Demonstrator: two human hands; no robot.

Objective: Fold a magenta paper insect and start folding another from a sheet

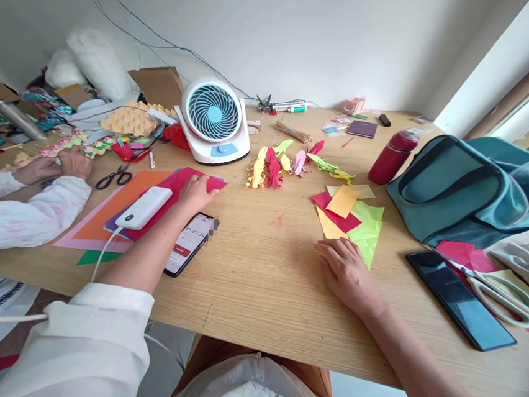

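Note:
My left hand (196,193) lies on the right end of a red sheet of paper (150,223), fingers stretched out. That sheet tops a fanned stack with orange paper (104,214) and other coloured sheets. A white power bank (144,207) rests on the stack, its cable running toward me. Beside my left wrist lies a phone (189,244) with a timer on its screen. My right hand (344,270) rests on the table, fingers loosely extended at the lower edge of small paper pieces, including a light green sheet (368,228) and an orange piece (343,201). I see nothing held in it.
Folded paper shapes (273,167) lie mid-table behind a small fan (213,122)'s right side. A red flask (392,158), teal bag (471,187), dark phone (463,302) and scissors (501,293) stand or lie right. At left, a co-worker's hands (74,161) work near black scissors (114,177).

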